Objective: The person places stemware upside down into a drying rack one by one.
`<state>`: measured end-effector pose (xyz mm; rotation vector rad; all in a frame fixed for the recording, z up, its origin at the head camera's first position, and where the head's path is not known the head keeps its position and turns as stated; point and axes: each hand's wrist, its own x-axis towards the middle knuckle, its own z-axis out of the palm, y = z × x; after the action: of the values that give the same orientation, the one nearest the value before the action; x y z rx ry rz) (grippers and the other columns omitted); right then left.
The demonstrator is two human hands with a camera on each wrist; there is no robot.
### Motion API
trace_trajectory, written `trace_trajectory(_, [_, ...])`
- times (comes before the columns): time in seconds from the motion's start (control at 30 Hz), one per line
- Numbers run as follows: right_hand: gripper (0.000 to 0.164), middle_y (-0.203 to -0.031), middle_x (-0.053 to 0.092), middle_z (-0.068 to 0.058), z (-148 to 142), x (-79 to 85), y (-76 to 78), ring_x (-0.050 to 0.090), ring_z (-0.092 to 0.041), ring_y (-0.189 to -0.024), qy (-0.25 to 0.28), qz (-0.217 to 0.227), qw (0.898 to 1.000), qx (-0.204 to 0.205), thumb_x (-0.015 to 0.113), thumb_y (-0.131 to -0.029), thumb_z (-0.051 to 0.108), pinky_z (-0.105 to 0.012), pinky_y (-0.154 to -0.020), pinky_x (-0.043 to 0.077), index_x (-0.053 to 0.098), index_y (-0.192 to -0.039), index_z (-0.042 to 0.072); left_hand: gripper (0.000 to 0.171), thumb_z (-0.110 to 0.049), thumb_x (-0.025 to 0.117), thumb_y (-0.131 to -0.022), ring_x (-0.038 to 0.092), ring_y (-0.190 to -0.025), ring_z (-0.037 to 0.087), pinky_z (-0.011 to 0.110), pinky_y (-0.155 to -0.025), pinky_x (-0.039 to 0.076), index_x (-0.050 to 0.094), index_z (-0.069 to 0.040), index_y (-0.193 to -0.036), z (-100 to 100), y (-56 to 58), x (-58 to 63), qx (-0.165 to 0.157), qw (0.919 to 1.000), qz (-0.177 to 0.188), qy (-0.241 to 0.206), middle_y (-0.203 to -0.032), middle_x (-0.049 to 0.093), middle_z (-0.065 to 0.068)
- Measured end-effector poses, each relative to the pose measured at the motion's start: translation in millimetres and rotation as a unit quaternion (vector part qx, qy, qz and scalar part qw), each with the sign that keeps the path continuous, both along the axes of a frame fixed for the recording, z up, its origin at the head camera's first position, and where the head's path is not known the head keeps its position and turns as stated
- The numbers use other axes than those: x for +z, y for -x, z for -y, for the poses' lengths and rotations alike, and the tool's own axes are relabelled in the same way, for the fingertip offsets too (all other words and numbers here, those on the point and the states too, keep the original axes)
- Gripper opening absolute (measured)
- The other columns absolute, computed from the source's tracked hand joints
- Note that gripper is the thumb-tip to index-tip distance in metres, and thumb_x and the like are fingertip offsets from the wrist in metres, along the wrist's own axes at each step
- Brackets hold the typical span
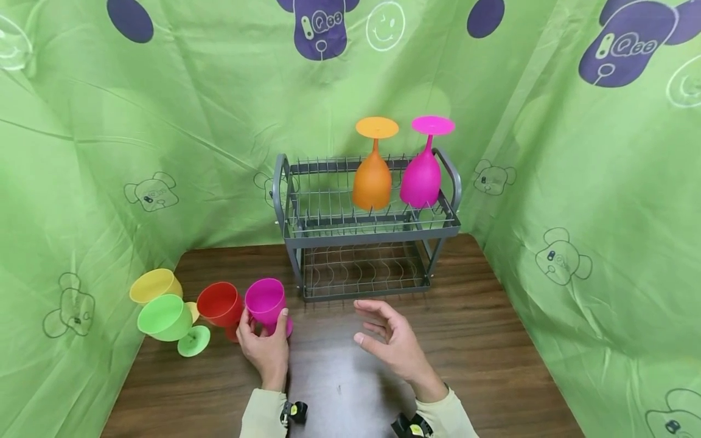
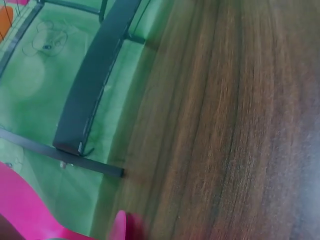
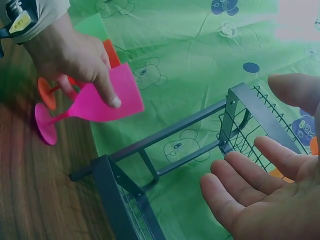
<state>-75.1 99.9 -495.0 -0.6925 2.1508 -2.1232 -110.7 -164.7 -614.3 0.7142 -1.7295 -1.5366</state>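
My left hand [image 1: 266, 353] grips the bowl of a magenta goblet [image 1: 265, 301], thumb on one side and fingers on the other. The goblet is upright, its foot at or close to the table; contact cannot be told. In the right wrist view the same magenta goblet [image 3: 112, 97] shows its stem and round foot. Just left of it stands a red goblet [image 1: 220, 304], close to my left fingers. My right hand [image 1: 397, 347] hovers over the table in front of the rack, fingers loosely bent and holding nothing.
A two-tier grey dish rack [image 1: 372, 234] stands at the back of the wooden table [image 1: 493, 365]. On its upper tier an orange goblet [image 1: 372, 182] and another magenta goblet [image 1: 420, 179] sit upside down. Yellow [image 1: 156, 286] and green goblets [image 1: 164, 317] stand at the left. Green cloth surrounds the table.
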Motion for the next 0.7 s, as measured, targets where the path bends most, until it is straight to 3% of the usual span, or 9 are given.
trace_trajectory(0.13, [0.053,-0.150,0.058,-0.019,0.3,0.3,0.9,0.059,-0.022,-0.138,-0.006,-0.003,1.000,0.004,0.074,-0.096,0.002,-0.042,-0.111,0.055,0.055,-0.144,-0.003,0.083,-0.027,0.095,-0.080,0.055,-0.124,0.013,0.021,-0.102,0.057,0.055,-0.031,-0.152,-2.1,-7.8,9.7,-0.024,0.9996,-0.001,0.011,-0.140,0.054,-0.006])
trace_trajectory(0.27, [0.053,-0.150,0.057,-0.021,0.2,-0.4,1.1,0.059,-0.014,-0.137,-0.004,-0.004,1.000,0.005,0.074,-0.095,0.001,-0.035,-0.110,0.055,0.054,-0.144,-0.004,0.083,-0.022,0.095,-0.079,0.055,-0.124,0.016,0.009,-0.099,0.051,0.055,-0.028,-0.152,-4.0,-14.1,19.9,-0.051,0.9983,-0.021,0.020,-0.141,0.052,-0.007])
trace_trajectory(0.4, [0.053,-0.150,0.058,-0.020,0.5,-0.7,0.8,0.059,-0.020,-0.138,-0.008,0.000,1.000,0.004,0.075,-0.095,0.002,-0.035,-0.110,0.055,0.055,-0.144,-0.003,0.085,-0.015,0.096,-0.078,0.054,-0.127,0.017,0.007,-0.099,0.050,0.056,-0.024,-0.152,-6.5,-21.1,29.8,-0.085,0.9949,-0.042,0.034,-0.142,0.052,-0.004])
trace_trajectory(0.53, [0.054,-0.150,0.058,-0.018,0.9,-0.5,1.0,0.059,-0.026,-0.138,-0.017,0.002,1.000,0.003,0.075,-0.095,0.003,-0.040,-0.110,0.056,0.055,-0.144,-0.001,0.088,-0.008,0.096,-0.075,0.055,-0.127,0.014,0.008,-0.101,0.049,0.056,-0.018,-0.153,-8.5,-30.4,38.5,-0.120,0.9888,-0.050,0.073,-0.143,0.053,0.006])
trace_trajectory(0.7, [0.054,-0.149,0.059,-0.018,-1.6,2.2,0.3,0.060,-0.016,-0.136,-0.019,-0.002,1.000,-0.005,0.076,-0.094,0.003,-0.039,-0.109,0.056,0.055,-0.144,-0.001,0.092,-0.011,0.098,-0.072,0.055,-0.123,0.007,0.011,-0.102,0.051,0.057,-0.017,-0.153,-6.7,-43.4,51.2,-0.144,0.9753,-0.021,0.166,-0.142,0.056,0.011])
